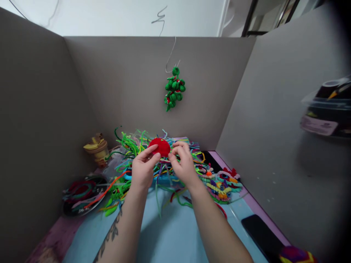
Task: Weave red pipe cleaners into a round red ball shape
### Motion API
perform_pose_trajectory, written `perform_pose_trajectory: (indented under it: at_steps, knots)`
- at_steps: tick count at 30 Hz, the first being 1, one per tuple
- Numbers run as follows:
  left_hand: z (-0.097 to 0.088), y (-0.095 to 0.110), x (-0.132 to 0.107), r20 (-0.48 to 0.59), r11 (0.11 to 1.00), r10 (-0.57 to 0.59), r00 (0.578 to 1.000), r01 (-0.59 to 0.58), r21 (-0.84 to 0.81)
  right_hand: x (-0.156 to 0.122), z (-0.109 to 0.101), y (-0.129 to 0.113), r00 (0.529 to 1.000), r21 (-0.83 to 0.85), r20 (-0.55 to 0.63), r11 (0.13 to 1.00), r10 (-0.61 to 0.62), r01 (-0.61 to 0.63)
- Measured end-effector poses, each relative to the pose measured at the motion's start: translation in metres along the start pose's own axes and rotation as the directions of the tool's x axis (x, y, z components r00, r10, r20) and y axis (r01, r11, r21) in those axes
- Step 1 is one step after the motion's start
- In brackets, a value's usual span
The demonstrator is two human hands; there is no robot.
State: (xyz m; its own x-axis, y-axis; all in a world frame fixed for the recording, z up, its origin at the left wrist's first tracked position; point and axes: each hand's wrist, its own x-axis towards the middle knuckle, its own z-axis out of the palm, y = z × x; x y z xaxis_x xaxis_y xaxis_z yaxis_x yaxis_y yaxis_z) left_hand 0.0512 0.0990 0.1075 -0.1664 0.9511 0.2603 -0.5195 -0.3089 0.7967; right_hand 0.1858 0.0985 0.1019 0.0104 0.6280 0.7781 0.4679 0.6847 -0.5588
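Observation:
A round, flat red fuzzy piece (161, 147), which looks coiled from pipe cleaner, is held up above the work surface. My left hand (143, 166) pinches its left side between thumb and fingers. At its right edge, my right hand (183, 162) has curled fingers, with thumb and forefinger close together. Whether they grip the rim or a small end of it is too small to tell. Behind both hands spreads a heap of many-coloured pipe cleaners (131, 144), partly in a blue tray (164, 181).
A black bowl (67, 210) of coiled pipe cleaners and a tan pot (98, 149) stand left. Colourful pipe-cleaner figures (222, 186) and a black phone (261, 235) lie right. A green ornament (174, 89) hangs on the back panel; a clear holder (326, 109) is on the right wall.

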Motion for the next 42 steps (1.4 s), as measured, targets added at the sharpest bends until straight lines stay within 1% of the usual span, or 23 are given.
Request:
perform_pose_trajectory:
  at_steps: [4,7,9,11,13,15,18,20,23,25,27,29,30,32,35,37,39,41,42]
  knots:
    - [0.004,0.001,-0.003,-0.015,0.999,-0.034,0.999,0.034,-0.019,0.002,0.001,0.003,0.992,0.098,-0.005,0.987,0.128,-0.127]
    - [0.004,0.001,-0.003,0.016,0.997,-0.052,0.999,0.053,-0.058,0.002,0.005,0.007,0.975,0.233,0.023,0.947,0.221,-0.22]
    - [0.003,0.001,-0.002,0.036,0.994,-0.062,0.997,0.065,-0.091,0.002,0.007,0.009,0.95,0.338,0.05,0.89,0.308,-0.306]
    - [0.002,0.0,-0.001,0.034,0.99,-0.073,0.997,0.077,-0.114,0.001,0.01,0.009,0.918,0.411,0.07,0.827,0.39,-0.383]
    - [0.002,-0.001,0.001,0.025,0.987,-0.085,0.996,0.087,-0.135,0.001,0.012,0.008,0.89,0.461,0.095,0.772,0.446,-0.437]
    - [0.002,-0.002,0.002,0.021,0.983,-0.088,0.996,0.09,-0.161,0.0,0.013,0.006,0.867,0.529,0.152,0.702,0.475,-0.477]
    - [0.002,-0.005,0.003,0.027,0.978,-0.078,0.997,0.081,-0.191,0.001,0.014,0.002,0.836,0.641,0.214,0.574,0.505,-0.51]
    - [0.001,-0.006,0.004,0.038,0.979,-0.059,0.998,0.065,-0.192,0.001,0.015,-0.002,0.822,0.697,0.216,0.507,0.527,-0.508]
    - [0.001,-0.007,0.003,0.07,0.985,-0.03,0.997,0.041,-0.165,0.001,0.018,-0.007,0.803,0.773,0.153,0.436,0.577,-0.461]
    - [0.002,-0.008,0.001,0.087,0.99,-0.003,0.996,0.015,-0.144,0.002,0.02,-0.009,0.792,0.803,0.102,0.421,0.601,-0.423]
    - [0.003,-0.009,0.0,0.081,0.993,0.044,0.996,-0.035,-0.115,0.002,0.023,-0.01,0.8,0.809,0.069,0.436,0.596,-0.395]
    - [0.003,-0.01,-0.001,0.053,0.992,0.096,0.994,-0.092,-0.083,0.001,0.024,-0.01,0.821,0.791,0.035,0.486,0.57,-0.371]
    - [0.003,-0.011,0.0,0.037,0.991,0.113,0.993,-0.11,-0.072,0.001,0.024,-0.01,0.836,0.769,0.018,0.526,0.549,-0.362]
    - [0.001,-0.01,0.002,0.01,0.99,0.121,0.993,-0.12,-0.077,0.001,0.022,-0.01,0.876,0.689,0.003,0.634,0.483,-0.352]
    - [-0.002,-0.008,0.006,-0.009,0.989,0.095,0.995,-0.095,-0.116,0.0,0.015,-0.009,0.942,0.47,0.02,0.828,0.336,-0.306]
    - [-0.005,-0.007,0.008,-0.011,0.989,0.085,0.996,-0.086,-0.122,0.0,0.008,-0.009,0.976,0.276,0.012,0.937,0.219,-0.214]
    - [-0.007,-0.006,0.009,-0.001,0.99,0.084,0.996,-0.084,-0.113,0.0,0.002,-0.009,0.995,0.09,0.003,0.991,0.096,-0.096]
    - [-0.009,-0.006,0.01,0.012,0.991,0.073,0.997,-0.071,-0.111,0.0,-0.002,-0.009,1.0,-0.048,0.007,0.999,0.0,0.0]
    - [-0.009,-0.006,0.01,0.018,0.992,0.06,0.998,-0.058,-0.115,0.0,-0.004,-0.009,1.0,-0.107,0.001,0.994,-0.029,0.029]
